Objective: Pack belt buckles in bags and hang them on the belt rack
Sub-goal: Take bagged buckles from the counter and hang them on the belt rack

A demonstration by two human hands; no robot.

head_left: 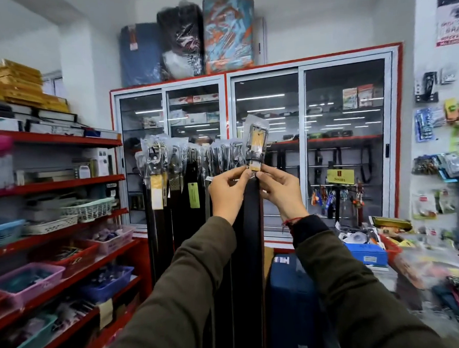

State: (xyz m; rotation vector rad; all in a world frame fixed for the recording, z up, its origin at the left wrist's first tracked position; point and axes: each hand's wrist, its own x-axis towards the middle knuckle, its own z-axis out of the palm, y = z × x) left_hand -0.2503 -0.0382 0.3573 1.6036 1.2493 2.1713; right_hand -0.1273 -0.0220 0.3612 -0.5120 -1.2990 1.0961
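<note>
The clear-bagged rectangular metal belt buckle (257, 140) stands upright above my hands. My left hand (228, 191) and right hand (278, 191) pinch its lower end, apparently its yellow tag (255, 165), at the right of the hanging dark belts (186, 192).

We see the belt rack (195, 154) standing before the glass cabinet (269, 134), with bundles (189, 40) on top of that cabinet. Shelves (53, 183) carrying baskets (86, 209) lie to its left; a suitcase (290, 298) and the cluttered worktop (403, 265) sit to its right.
</note>
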